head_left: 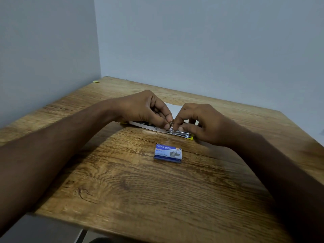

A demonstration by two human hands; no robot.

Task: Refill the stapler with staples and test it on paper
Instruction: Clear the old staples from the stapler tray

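One stapler [158, 129], opened out flat, lies mid-surface with its long axis running left to right, the yellow-tipped end toward the right. One blue staple box [168, 153] sits just nearer the person. One white paper [172, 107] shows behind the hands. The left hand [142, 107] and right hand [201, 122] pinch together over the metal channel; whether either grip holds staples I cannot tell. The wooden surface [140, 190] carries everything.
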